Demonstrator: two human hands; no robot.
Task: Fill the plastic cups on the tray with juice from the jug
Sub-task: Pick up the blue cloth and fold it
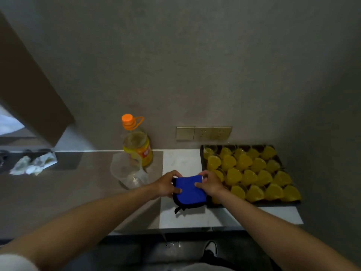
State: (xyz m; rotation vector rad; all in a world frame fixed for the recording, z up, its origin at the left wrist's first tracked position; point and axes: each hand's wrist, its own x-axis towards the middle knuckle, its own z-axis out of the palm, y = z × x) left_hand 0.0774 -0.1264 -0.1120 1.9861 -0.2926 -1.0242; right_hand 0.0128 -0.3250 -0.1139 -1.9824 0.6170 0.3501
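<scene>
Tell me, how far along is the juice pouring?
Nearly finished, it seems: the clear plastic cups on the dark tray hold yellow juice, and the clear plastic jug looks empty. Both hands, left and right, grip a blue cloth; perhaps only wiping up remains.

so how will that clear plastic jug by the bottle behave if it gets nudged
The clear plastic jug looks empty, so it is probably light and would slide or tip easily. Its thin, see-through walls suggest it may flex if squeezed.

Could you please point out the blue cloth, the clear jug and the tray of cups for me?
blue cloth [190, 189]: head view, middle of its top face.
clear jug [125, 170]: head view, its side wall.
tray [201, 153]: head view, left rim.
</scene>
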